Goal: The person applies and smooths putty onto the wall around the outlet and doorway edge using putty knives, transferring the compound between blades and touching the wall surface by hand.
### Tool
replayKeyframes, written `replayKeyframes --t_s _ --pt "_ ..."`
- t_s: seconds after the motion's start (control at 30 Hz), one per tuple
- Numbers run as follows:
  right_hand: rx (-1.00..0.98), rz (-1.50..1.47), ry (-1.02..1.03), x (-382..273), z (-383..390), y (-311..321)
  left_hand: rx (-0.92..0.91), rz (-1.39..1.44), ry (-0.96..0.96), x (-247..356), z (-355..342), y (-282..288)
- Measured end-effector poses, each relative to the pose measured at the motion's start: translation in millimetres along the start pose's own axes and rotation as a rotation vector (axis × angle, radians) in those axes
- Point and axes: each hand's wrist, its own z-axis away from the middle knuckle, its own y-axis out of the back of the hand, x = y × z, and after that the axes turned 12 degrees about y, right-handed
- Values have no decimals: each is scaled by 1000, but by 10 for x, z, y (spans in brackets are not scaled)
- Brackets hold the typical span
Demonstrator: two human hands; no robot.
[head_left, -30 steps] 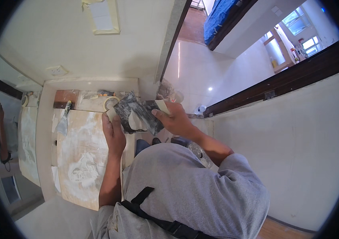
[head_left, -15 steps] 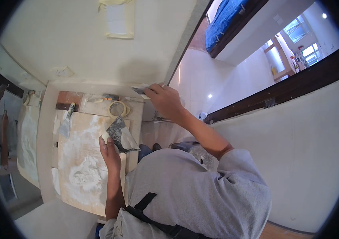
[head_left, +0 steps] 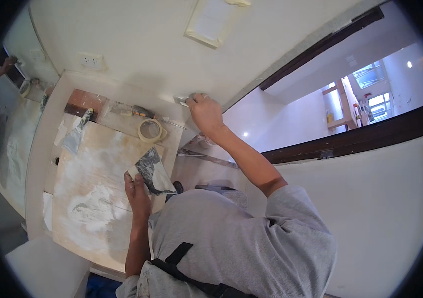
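My left hand (head_left: pixel 138 197) grips a wide putty knife (head_left: pixel 152 170) by its handle. The broad blade is dark and smeared, with off-white putty over one side, and is held above the board's right edge. Higher up, my right hand (head_left: pixel 206 114) is closed around a smaller putty knife (head_left: pixel 180 101), whose blade lies at the pale wall (head_left: pixel 147 44); my fingers hide its handle. Below my left hand is a wooden board (head_left: pixel 112 161) dusted white, with a heap of white powder (head_left: pixel 92 206) on it.
Another putty knife (head_left: pixel 74 140) lies at the board's upper left. Behind it are a masking tape roll (head_left: pixel 160 133) and a screwdriver (head_left: pixel 144 112). A wall socket (head_left: pixel 92 61) and a taped-over panel (head_left: pixel 211 24) sit on the wall. Dark wooden framing (head_left: pixel 330 155) borders an opening at right.
My right hand has moved slightly with its knife along the wall. My left hand still holds the wide knife. The whole view has shifted and tilted.
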Motion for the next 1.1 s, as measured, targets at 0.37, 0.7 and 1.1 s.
replayKeyframes --t_s 0.37,0.7,1.1 --pt "270 -13 -155 27 -49 664 120 -104 -48 81 -123 119" --pt "60 -68 -99 42 124 84 -95 100 -8 66 -204 60" --pt "112 -27 -15 110 35 -33 -93 -5 -53 75 -210 20"
